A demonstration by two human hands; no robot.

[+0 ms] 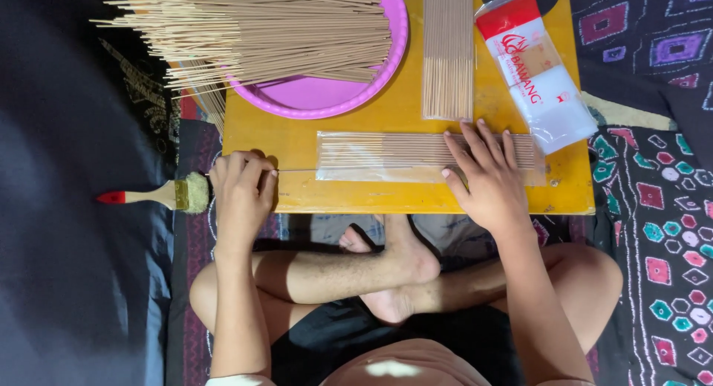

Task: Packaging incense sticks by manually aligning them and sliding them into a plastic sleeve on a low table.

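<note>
2 hands: right hand (486,179) spread flat on clear stick packet (386,156), left hand (241,189) curled holding 1 stick.

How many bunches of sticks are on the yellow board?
3: a loose heap on the pink tray, a neat row beside it, and a clear packet under the right hand. More may be hidden.

so the yellow bench (297,144) has a pink tray (327,96), loose sticks (448,52), a clear sleeve of sticks (386,156) and a red-white packet (538,70) on it.
</note>
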